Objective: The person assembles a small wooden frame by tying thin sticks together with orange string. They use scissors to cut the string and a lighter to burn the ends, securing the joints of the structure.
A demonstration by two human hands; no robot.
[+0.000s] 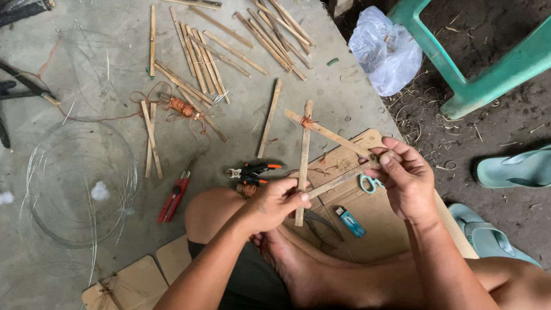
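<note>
Mid-assembly, centre of the frame: left hand (274,204) pinched on the bamboo frame (304,153) near its lower end, right hand (404,176) closed on the slanting stick's tip at centre right. Probably next: holding the crossing steady for binding, with wire coil (79,183) lower left, pliers (254,171) beside the knee.

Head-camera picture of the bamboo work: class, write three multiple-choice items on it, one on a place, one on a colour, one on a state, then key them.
1. Where does the lighter lie?
A. on the cardboard
B. on the chair
C. in a hand

2. What colour are the sandals?
A. red
B. pale green
C. black

3. How do the hands meet the bamboo frame?
A. neither touches it
B. only one holds it
C. both grip it

Key: 1 A, it rests on the board beside the knee; 2 B, like the chair; 3 C, left hand and right hand each pinch a strip.
</note>
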